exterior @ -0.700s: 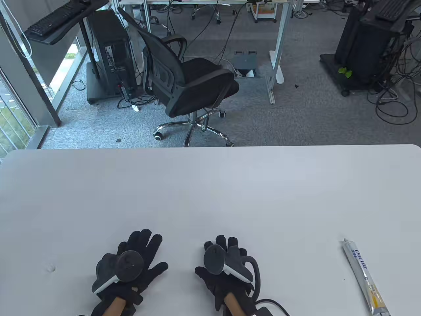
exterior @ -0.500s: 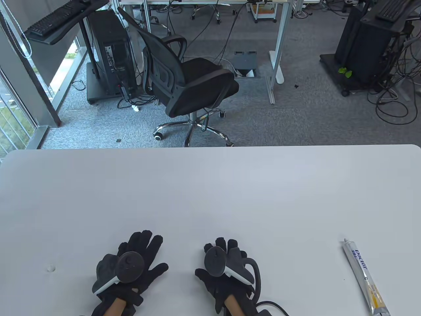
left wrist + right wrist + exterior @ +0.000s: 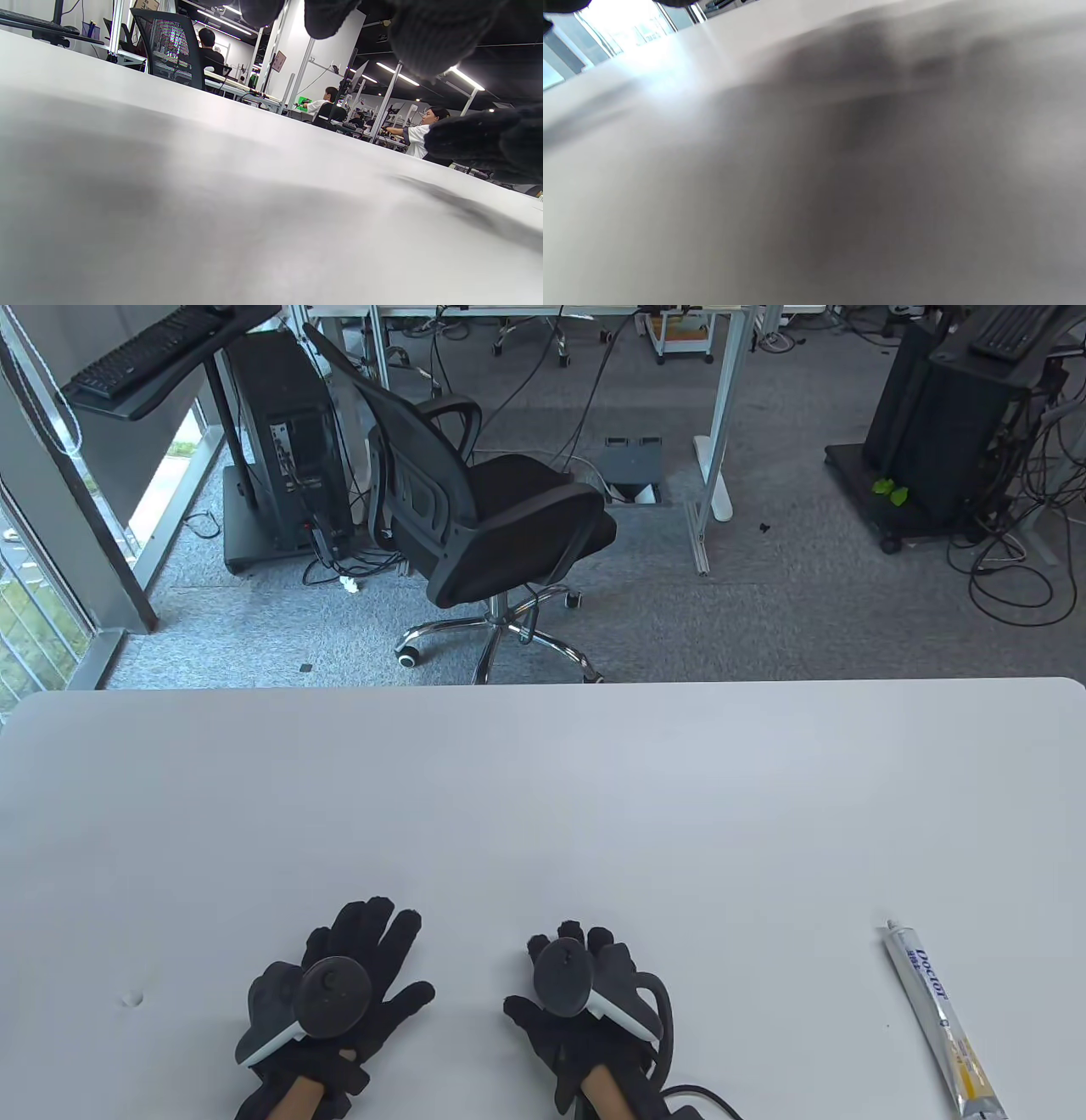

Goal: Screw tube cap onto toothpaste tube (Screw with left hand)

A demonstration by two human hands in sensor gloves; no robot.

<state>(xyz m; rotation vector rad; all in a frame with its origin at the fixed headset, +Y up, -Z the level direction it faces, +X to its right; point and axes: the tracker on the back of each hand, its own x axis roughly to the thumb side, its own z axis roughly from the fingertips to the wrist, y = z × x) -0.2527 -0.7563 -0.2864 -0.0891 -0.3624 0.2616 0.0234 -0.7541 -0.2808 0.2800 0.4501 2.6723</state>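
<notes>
Left hand point(image 3: 339, 984) flat on desk point(image 3: 543, 814), fingers spread, near edge. Right hand point(image 3: 577, 1010) beside it, palm down, empty. Toothpaste tube point(image 3: 937, 1014) near right edge, well apart. Small cap point(image 3: 131, 999) toward left edge. Office chair point(image 3: 484, 534) beyond far edge.

The toothpaste tube point(image 3: 938, 1016) lies flat on the white tabletop point(image 3: 543, 814) near its right front corner, nozzle end pointing away, crimped end toward the near edge. It is white-silver with blue lettering and a yellow patch. The small whitish tube cap point(image 3: 131, 999) sits well apart, far left.
</notes>
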